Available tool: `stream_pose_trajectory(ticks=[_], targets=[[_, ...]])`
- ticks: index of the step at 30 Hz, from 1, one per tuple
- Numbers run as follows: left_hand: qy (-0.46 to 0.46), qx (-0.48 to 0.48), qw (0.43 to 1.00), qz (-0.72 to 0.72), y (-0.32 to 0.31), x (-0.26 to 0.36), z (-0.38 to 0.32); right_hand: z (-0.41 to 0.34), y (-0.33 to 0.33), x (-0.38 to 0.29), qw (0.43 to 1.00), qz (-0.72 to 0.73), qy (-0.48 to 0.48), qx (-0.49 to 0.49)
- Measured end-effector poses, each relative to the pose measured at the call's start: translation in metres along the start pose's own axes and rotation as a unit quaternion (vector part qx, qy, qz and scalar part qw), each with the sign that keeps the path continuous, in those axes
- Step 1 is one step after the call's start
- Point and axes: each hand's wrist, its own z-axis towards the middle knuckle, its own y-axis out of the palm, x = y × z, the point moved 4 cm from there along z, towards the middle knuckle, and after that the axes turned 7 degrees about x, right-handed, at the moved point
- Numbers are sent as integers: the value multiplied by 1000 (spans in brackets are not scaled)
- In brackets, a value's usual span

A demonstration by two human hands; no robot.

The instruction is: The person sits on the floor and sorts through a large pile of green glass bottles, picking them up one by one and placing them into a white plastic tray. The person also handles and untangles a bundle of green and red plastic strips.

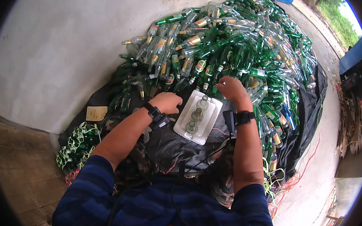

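Three clear glass bottles, the middle one [197,114] among them, stand upright in a row on a white foam tray [209,127] before me. My left hand [166,103] is just left of the tray, its fingers partly curled, with no object visible in it. Beyond the tray's far right corner, my right hand [230,88] reaches over the near edge of a heap of green and clear glass bottles [235,50]. Its fingers are bent. Whether they touch a green bottle beneath them cannot be told. Both wrists wear black straps with small devices.
Black sheeting [178,153] lies under the tray and heap. At the left are green bottles bound with yellow-green ties [80,137] and a piece of cardboard [96,113]. A pale wall [63,41] rises behind them. Loose red and yellow-green ties [289,183] lie at the right.
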Motion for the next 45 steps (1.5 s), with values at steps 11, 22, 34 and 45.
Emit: stream_pose_trajectory(ticks=[11,22,34,45], targets=[[-61,-37,997,-6,36,-65,24,0,4,-7,1000,-14,-3,-6],[-226,11,951,-209,228,-190,41,2,5,1,999,-44,-18,4],[-282,74,893,-344,260,-236,111,-9,3,-29,999,-45,-13,-9],[-410,254,820,-309,219,-289,193,-1,11,-18,996,-21,70,-49]])
